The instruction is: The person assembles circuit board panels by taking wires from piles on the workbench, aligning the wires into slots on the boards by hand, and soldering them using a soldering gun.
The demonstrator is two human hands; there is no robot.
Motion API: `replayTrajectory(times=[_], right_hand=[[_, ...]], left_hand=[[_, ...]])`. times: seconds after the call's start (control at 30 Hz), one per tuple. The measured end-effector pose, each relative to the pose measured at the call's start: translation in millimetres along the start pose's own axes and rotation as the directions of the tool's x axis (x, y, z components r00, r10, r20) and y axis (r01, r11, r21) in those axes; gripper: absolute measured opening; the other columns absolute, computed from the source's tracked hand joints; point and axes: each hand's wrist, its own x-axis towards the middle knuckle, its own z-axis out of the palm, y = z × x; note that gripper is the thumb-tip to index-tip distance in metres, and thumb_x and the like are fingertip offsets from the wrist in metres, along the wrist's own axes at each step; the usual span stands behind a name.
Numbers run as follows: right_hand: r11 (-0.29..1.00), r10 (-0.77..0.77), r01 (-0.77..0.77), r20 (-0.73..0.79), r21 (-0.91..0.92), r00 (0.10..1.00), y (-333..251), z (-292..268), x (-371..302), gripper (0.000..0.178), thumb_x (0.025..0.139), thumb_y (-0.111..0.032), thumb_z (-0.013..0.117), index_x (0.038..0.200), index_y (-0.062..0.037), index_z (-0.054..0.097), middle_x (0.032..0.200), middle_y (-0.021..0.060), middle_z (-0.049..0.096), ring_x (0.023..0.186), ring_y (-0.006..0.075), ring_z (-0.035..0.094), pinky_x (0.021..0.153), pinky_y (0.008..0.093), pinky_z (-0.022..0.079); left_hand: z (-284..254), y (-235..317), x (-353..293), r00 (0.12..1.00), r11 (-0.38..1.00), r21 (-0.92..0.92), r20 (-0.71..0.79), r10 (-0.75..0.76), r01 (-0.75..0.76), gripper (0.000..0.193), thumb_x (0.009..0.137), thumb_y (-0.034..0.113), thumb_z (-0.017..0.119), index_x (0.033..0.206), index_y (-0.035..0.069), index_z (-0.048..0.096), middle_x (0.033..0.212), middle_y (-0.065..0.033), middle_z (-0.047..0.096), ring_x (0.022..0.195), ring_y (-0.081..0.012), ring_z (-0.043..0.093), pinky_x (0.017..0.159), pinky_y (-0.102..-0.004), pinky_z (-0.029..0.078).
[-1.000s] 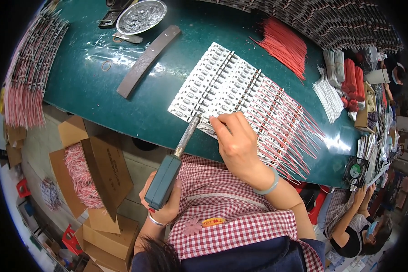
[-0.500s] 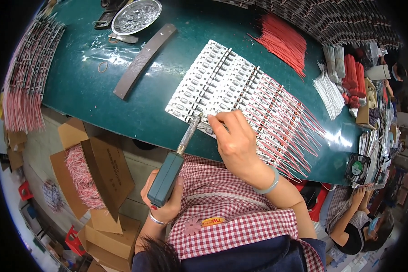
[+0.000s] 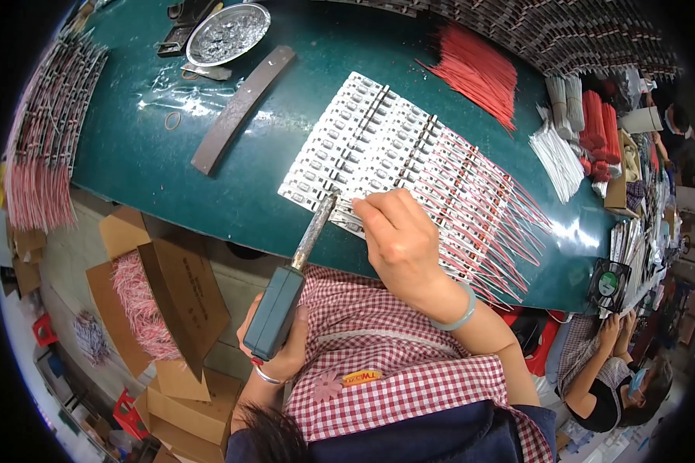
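My left hand (image 3: 279,339) is wrapped round the green handle of a soldering gun (image 3: 276,312). The gun's metal barrel slants up, and its tip is at the near edge of a white panel of small circuit boards (image 3: 346,139). Just right of the tip, my right hand (image 3: 400,243) is closed in a pinch over the panel; what its fingertips hold, if anything, is too small to make out. Dark rows of parts cross the panel. Red and white wires (image 3: 510,224) stick out from its right part and hang toward the near table edge.
On the green table (image 3: 154,162) lie a curved brown bar (image 3: 243,108), a metal dish of scraps (image 3: 228,35), red wires (image 3: 479,73) and white wires (image 3: 557,162). Wired boards are stacked at left (image 3: 54,131). An open carton (image 3: 185,293) stands below; a co-worker (image 3: 622,386) sits at right.
The soldering gun and my left hand have shifted slightly left. The tip stays at the panel's near edge, and my right hand keeps nearly the same pinch.
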Motion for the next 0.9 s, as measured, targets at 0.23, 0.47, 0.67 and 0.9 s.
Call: replayTrajectory(times=[0.23,0.47,0.67,0.9], right_hand=[[0.996,0.050,-0.051,-0.019,-0.066,0.999,6,0,5,0.027,0.073,0.008,0.072,0.099,0.0002,0.072,0.087,0.0081,0.063,0.078,0.0243,0.061,0.064,0.0352,0.051],[0.992,0.005,-0.004,0.006,-0.124,1.000,8,2,6,0.027,0.071,-0.001,0.067,0.098,0.0041,0.070,0.086,0.0079,0.056,0.081,0.0229,0.057,0.063,0.0330,0.049],[0.992,0.008,-0.006,0.012,-0.130,1.000,6,2,6,0.027,0.072,-0.002,0.066,0.098,0.0040,0.070,0.087,0.0077,0.056,0.082,0.0226,0.058,0.063,0.0331,0.049],[0.991,0.011,-0.010,0.008,-0.134,1.000,7,2,6,0.026,0.070,-0.002,0.066,0.096,0.0040,0.069,0.085,0.0076,0.055,0.081,0.0225,0.057,0.064,0.0333,0.049]], left_hand=[[4,2,6,1.000,1.000,0.004,-0.016,0.023,-0.023,0.024,0.077,-0.004,0.075,0.100,-0.006,0.070,0.091,-0.0168,0.069,0.073,-0.0268,0.069,0.065,-0.0308,0.055],[5,8,15,0.999,1.000,-0.004,0.035,-0.009,0.009,0.022,0.078,-0.006,0.074,0.099,-0.006,0.069,0.091,-0.0162,0.068,0.073,-0.0271,0.069,0.065,-0.0311,0.055],[11,5,17,0.998,0.998,-0.025,0.008,0.061,-0.061,0.020,0.078,-0.005,0.074,0.098,-0.006,0.069,0.089,-0.0152,0.067,0.071,-0.0266,0.068,0.064,-0.0317,0.054],[7,-1,4,0.999,0.999,-0.031,0.023,-0.041,0.042,0.020,0.082,-0.003,0.074,0.100,-0.006,0.069,0.090,-0.0153,0.068,0.073,-0.0261,0.068,0.065,-0.0317,0.054]])
